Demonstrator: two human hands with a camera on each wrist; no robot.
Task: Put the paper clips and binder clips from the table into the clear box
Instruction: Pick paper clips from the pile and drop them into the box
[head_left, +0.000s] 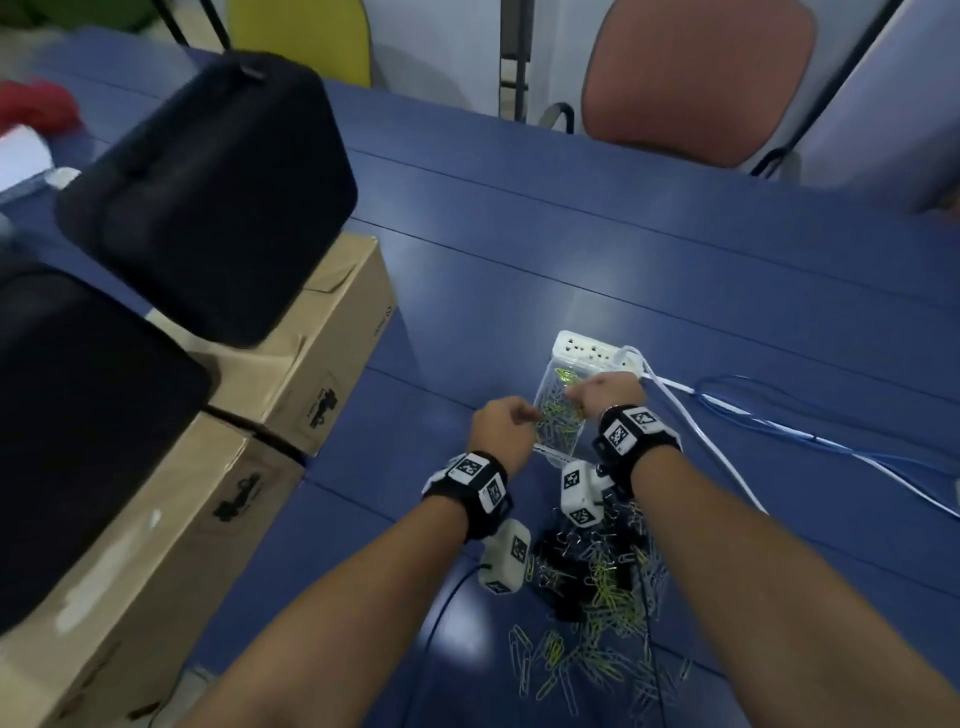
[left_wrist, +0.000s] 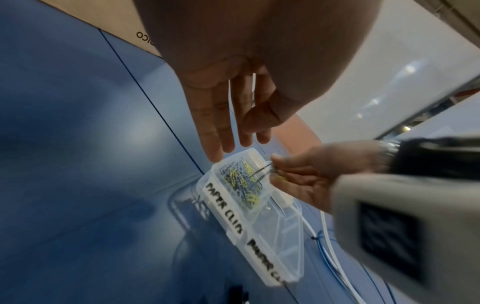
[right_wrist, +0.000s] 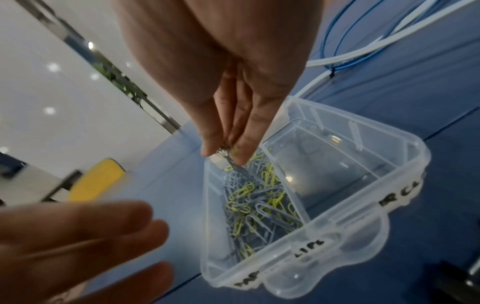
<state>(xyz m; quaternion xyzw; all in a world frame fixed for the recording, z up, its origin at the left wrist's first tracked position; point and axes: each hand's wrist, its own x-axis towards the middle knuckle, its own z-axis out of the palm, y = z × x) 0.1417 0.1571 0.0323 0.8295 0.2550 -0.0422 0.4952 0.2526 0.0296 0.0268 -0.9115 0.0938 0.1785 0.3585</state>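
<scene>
The clear box (head_left: 565, 453) (right_wrist: 337, 223) sits open on the blue table, split into two compartments. One compartment holds grey and yellow paper clips (right_wrist: 257, 203) (left_wrist: 241, 176); the other looks empty. My right hand (right_wrist: 223, 153) (head_left: 605, 392) pinches a small bunch of paper clips just above the filled compartment. My left hand (left_wrist: 228, 127) (head_left: 506, 421) hovers at the box's left side with straight fingers, holding nothing. A loose pile of paper clips (head_left: 613, 592) and black binder clips (head_left: 558, 545) lies on the table under my forearms.
A white power strip (head_left: 592, 356) lies just beyond the box, with white and blue cables (head_left: 779, 431) trailing right. Cardboard boxes (head_left: 322, 364) topped by black bags (head_left: 208, 197) crowd the left. Chairs stand past the table's far edge.
</scene>
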